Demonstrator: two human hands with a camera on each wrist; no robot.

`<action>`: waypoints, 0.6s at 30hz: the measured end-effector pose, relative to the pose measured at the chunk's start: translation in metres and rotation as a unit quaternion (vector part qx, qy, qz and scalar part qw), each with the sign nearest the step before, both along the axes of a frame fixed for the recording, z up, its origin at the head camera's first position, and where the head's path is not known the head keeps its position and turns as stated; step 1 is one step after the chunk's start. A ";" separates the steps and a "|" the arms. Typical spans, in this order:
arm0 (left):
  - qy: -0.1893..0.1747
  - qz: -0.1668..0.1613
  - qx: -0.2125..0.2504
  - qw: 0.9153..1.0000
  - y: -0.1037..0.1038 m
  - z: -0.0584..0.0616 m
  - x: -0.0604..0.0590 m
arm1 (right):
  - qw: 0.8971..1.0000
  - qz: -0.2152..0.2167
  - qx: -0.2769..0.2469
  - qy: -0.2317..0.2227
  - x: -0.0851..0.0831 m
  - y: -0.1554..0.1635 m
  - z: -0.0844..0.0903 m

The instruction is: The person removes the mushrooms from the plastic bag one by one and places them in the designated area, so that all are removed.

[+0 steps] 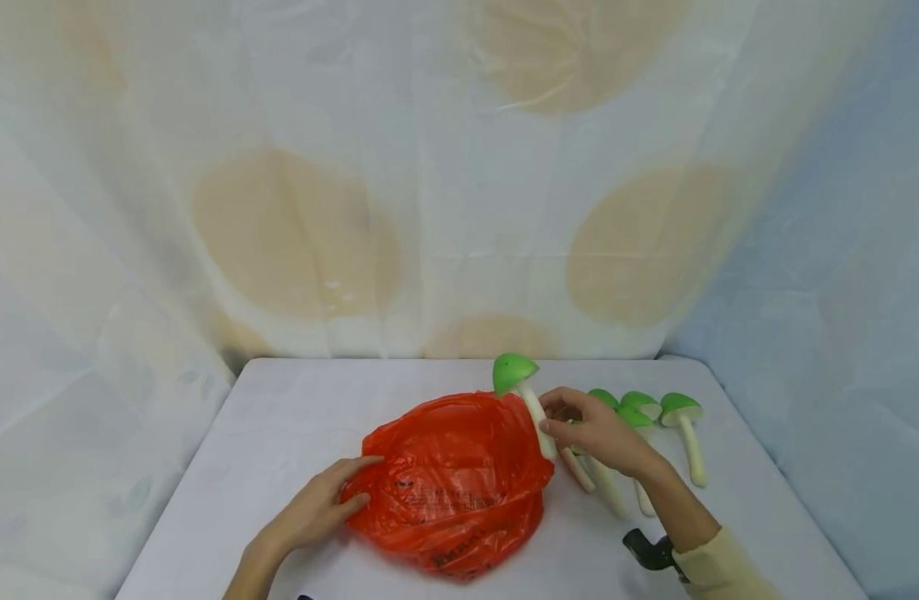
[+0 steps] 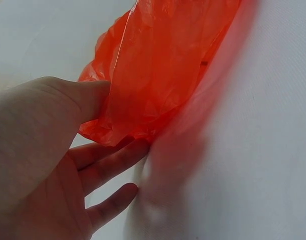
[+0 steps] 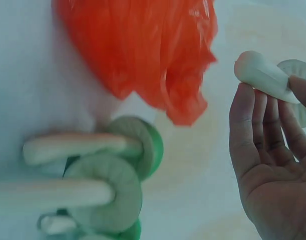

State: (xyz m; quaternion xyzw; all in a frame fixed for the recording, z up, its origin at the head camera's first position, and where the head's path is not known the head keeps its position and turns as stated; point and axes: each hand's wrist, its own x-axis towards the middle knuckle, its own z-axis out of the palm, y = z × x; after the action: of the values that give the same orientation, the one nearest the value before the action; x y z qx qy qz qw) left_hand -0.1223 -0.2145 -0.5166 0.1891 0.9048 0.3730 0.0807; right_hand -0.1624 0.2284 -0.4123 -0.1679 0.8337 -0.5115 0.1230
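Observation:
A red plastic bag (image 1: 447,475) lies spread on the white table, its mouth facing up. At its left edge my left hand (image 1: 317,504) holds the rim between thumb and fingers; in the left wrist view the thumb meets the red film (image 2: 158,65) and the fingers lie under it. Above the bag's right side, my right hand (image 1: 597,429) pinches a toy mushroom (image 1: 534,412) by its white stem, with the green cap up and to the left. In the right wrist view the held stem (image 3: 263,75) sits between thumb and fingertips, and its cap is partly hidden.
Several more green-capped mushrooms lie right of the bag, one (image 1: 687,437) farthest right and others partly under my right forearm. A black curved object (image 1: 646,550) is at my right wrist. Spotted cloth (image 1: 459,208) hangs behind the table (image 1: 302,400).

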 end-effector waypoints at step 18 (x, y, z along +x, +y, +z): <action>0.000 -0.004 -0.013 1.000 0.002 0.003 0.000 | 0.997 -0.066 -0.025 0.010 0.011 0.068 -0.009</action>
State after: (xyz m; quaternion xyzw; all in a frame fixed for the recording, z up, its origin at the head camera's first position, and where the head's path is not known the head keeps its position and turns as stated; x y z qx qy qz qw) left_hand -0.1221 -0.2123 -0.5135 0.1915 0.9087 0.3610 0.0847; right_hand -0.1511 0.2969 -0.4217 -0.1204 0.8312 -0.5374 0.0762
